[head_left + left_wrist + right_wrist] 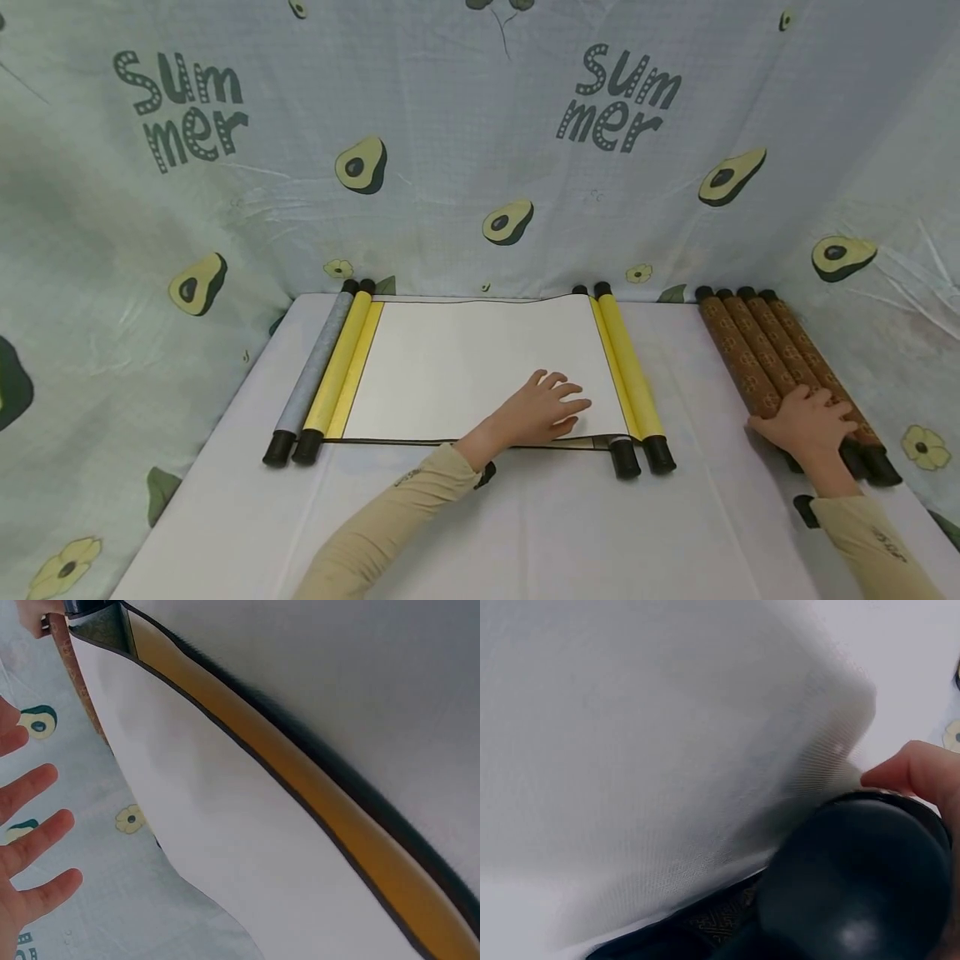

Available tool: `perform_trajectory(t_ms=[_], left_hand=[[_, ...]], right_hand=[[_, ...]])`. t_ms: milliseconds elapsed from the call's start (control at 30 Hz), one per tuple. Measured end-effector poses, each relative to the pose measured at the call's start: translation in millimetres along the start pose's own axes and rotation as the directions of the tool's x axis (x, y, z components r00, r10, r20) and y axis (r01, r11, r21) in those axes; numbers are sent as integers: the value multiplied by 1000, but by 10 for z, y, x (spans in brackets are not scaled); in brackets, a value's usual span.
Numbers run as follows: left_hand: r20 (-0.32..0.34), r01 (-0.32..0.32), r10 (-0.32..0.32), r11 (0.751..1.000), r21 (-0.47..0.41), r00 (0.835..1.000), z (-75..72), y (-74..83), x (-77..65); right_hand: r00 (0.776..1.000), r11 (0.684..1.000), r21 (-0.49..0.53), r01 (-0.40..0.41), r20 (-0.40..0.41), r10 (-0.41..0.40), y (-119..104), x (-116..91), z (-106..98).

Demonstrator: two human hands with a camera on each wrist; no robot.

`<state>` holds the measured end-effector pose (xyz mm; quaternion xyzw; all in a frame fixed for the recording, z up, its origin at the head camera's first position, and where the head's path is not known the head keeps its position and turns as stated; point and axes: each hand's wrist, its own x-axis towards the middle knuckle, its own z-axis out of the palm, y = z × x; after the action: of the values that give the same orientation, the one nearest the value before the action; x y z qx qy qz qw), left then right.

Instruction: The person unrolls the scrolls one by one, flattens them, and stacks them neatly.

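A scroll with a blank white sheet [465, 358] and yellow borders lies spread across the middle of the white table. Over its lower right part is my left hand [528, 412], fingers loosely spread and holding nothing; fingertips also show at the left edge of the left wrist view. At the right, several brown patterned rolled scrolls [738, 354] with black end caps lie side by side. My right hand [806, 425] rests across their near part, thumb along the left side. In the right wrist view the thumb [915, 772] lies beside a black end cap [855, 877].
Left of the sheet lie a yellow roll [341, 362] and a grey roll [321, 362]. A yellow roll [628, 367] lies along its right edge, with another black cap [624, 457] beside its near end. A cloth wall [427, 100] with avocado prints rises behind the table.
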<state>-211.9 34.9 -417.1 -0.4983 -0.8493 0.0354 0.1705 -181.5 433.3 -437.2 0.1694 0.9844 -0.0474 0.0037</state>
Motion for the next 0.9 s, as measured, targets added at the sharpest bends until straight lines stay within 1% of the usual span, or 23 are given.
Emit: perform_trajectory(t_ms=[233,333,467,533,700,900], left_hand=[[7,11,-10,1000,-21,1000,16,2,3],[-18,10,-11,1000,-29,1000,31,-9,-4],[-70,0,-2,1000,-30,998,37,-24,-18],[-81,-2,0,1000,-31,997,34,-25,-24],[-72,10,-12,1000,-28,997,45,-23,-24],[-67,13,-14,1000,-15,998,74,-19,-18]], right_hand=[[999,1000,10,-13,-38,13,-13,-25,-7],[998,1000,28,-3,-58,4,-24,-26,-21],[996,999,45,12,-85,-8,-43,-34,-42],[996,999,46,12,-89,-8,-48,-41,-48],[996,999,46,9,-85,-5,-58,-59,-57],[992,998,44,42,-121,-36,-81,-89,-86]])
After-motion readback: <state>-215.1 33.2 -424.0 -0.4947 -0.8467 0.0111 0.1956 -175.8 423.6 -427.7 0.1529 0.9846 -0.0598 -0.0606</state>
